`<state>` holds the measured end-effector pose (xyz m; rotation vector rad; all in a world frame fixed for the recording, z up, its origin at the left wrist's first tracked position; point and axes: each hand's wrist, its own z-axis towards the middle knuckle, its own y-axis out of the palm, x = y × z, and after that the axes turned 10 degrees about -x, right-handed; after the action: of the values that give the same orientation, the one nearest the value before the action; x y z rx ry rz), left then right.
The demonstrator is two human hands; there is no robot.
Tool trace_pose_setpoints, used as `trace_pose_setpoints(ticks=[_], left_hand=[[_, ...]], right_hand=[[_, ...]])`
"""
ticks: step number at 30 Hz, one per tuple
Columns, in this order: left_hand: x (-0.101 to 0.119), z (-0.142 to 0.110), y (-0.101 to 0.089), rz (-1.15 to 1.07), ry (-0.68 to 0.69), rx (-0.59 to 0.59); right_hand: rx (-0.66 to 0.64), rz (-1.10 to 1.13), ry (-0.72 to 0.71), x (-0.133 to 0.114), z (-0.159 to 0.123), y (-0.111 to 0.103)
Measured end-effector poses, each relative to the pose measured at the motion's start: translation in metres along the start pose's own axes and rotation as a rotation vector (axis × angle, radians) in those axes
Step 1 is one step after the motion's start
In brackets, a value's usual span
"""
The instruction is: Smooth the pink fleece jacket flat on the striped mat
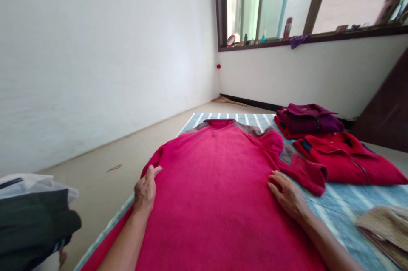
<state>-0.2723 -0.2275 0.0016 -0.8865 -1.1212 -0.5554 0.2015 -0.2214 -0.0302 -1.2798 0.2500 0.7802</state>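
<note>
A crimson fleece jacket (207, 194) lies spread with its plain side up, its collar at the far end and grey panels at the shoulders. On its left side edge rests my left hand (145, 190), fingers stretched out and partly hidden. My right hand (288, 196) touches the opposite edge, with fingers extended and slightly apart. Just beyond it, the right sleeve bends outward onto the striped sheet (344, 203). More red cloth shows beneath my left forearm.
At the right sit a folded red jacket (347, 156) and a folded purple garment (309, 118) on another red piece. A beige knitted item (387, 228) lies near front right. Dark green clothing (32, 224) is at lower left. Walls and a window ledge (267, 43) stand behind.
</note>
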Motion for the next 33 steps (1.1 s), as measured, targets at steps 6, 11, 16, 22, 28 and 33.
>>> trace_pose_setpoints(ticks=[6, 11, 16, 22, 28, 33], left_hand=[[-0.0017, 0.0001, 0.0009, -0.012, 0.001, 0.002], [-0.0041, 0.0008, -0.0002, -0.009, 0.003, -0.005], [-0.0042, 0.0004, -0.0004, -0.003, -0.002, -0.008], [-0.0022, 0.0, -0.0001, 0.006, -0.007, -0.009], [-0.0011, 0.0003, 0.0002, 0.032, -0.013, -0.001], [0.0044, -0.0015, 0.0006, 0.058, -0.014, -0.001]], right_hand=[[0.003, 0.014, 0.0, -0.0005, 0.0003, -0.0009], [0.005, 0.022, 0.002, -0.0007, 0.0, -0.0008], [0.012, 0.019, 0.008, -0.0001, -0.0006, 0.0008], [-0.002, 0.002, 0.002, -0.0006, -0.0001, -0.0009], [-0.002, 0.001, -0.008, -0.0018, -0.0002, -0.0021], [-0.001, -0.003, -0.01, -0.0023, 0.0005, -0.0015]])
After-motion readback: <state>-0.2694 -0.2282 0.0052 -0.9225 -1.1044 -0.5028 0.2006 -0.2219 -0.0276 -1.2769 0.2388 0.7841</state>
